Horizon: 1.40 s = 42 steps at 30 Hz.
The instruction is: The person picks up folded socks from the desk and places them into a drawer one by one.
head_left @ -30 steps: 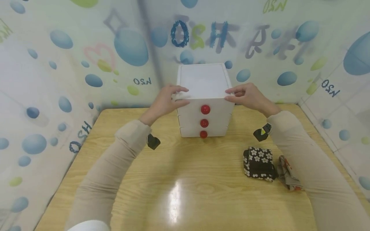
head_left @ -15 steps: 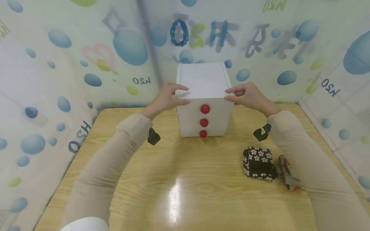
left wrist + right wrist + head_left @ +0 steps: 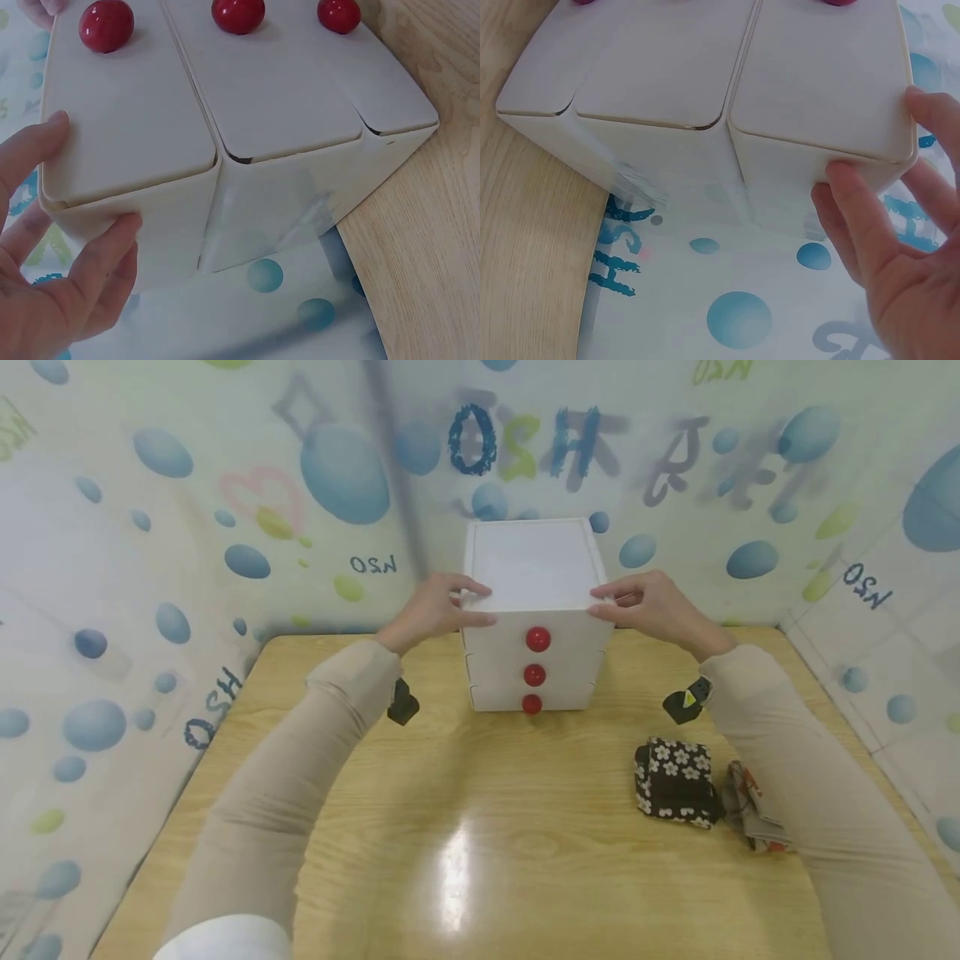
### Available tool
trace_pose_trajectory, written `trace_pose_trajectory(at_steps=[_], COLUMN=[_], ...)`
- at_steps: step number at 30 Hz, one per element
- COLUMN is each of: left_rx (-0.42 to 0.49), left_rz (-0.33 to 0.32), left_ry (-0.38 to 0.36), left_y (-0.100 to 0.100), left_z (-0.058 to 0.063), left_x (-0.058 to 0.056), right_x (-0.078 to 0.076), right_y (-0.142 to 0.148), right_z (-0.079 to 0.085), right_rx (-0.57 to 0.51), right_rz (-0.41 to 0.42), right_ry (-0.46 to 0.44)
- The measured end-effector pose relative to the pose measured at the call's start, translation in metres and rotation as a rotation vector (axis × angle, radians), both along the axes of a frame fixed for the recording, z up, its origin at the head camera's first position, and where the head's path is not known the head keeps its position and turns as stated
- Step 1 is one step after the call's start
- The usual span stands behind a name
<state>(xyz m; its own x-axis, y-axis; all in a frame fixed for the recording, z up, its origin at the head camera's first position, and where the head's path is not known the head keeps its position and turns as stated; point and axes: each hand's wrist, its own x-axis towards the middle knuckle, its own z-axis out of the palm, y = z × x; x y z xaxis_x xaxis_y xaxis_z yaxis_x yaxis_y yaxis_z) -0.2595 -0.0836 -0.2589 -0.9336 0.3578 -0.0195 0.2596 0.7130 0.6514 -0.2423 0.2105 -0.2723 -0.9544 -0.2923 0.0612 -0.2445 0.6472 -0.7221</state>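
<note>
A small white drawer cabinet (image 3: 534, 564) with three stacked drawers stands at the back of the wooden table. Each drawer front carries a round red knob (image 3: 537, 639), and all the drawers are pushed in. My left hand (image 3: 435, 607) grips the cabinet's upper left front corner. In the left wrist view, its thumb (image 3: 54, 135) touches the front edge and other fingers lie on the side wall. At the opposite upper corner, my right hand (image 3: 651, 607) holds on likewise, its thumb (image 3: 930, 105) at the front edge and fingertips (image 3: 844, 176) against the side.
On the table's right lie a folded black cloth pouch (image 3: 678, 783) with white flowers and a crumpled grey-brown cloth item (image 3: 752, 810), partly hidden by my right sleeve. Patterned walls (image 3: 345, 472) rise behind the table (image 3: 525, 843) and along both sides.
My left wrist has risen slightly while both hands stay at the cabinet's upper corners. The head view has shifted a little; the cabinet and cloth items stay in place.
</note>
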Motion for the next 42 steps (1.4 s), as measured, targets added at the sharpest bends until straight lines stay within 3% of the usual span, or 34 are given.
trace_pose_trajectory(at_steps=[12, 20, 26, 29, 33, 37, 42], left_rx=[-0.035, -0.043, -0.028, -0.031, -0.028, -0.013, 0.000], left_rz=[-0.013, -0.011, -0.012, -0.005, -0.003, -0.013, -0.007], left_ry=[-0.022, -0.031, -0.035, -0.035, -0.032, -0.030, -0.033], left_y=[0.001, -0.001, -0.001, -0.002, -0.003, -0.004, -0.004], left_z=[0.005, 0.006, 0.006, 0.006, 0.007, 0.006, 0.004], left_x=[-0.005, -0.007, -0.007, -0.006, -0.005, -0.007, -0.007], right_x=[0.003, 0.017, 0.038, 0.045, 0.051, 0.052, 0.051], right_y=[0.001, 0.004, 0.005, 0.002, -0.008, -0.023, -0.041], right_z=[-0.001, 0.000, -0.002, -0.012, -0.036, -0.066, -0.096], right_rx=[0.016, 0.087, 0.019, -0.047, -0.190, -0.319, -0.364], right_rz=[0.029, 0.021, -0.024, -0.052, -0.061, -0.055, -0.037], right_ry=[-0.020, 0.111, 0.226, 0.333, 0.446, 0.407, 0.297])
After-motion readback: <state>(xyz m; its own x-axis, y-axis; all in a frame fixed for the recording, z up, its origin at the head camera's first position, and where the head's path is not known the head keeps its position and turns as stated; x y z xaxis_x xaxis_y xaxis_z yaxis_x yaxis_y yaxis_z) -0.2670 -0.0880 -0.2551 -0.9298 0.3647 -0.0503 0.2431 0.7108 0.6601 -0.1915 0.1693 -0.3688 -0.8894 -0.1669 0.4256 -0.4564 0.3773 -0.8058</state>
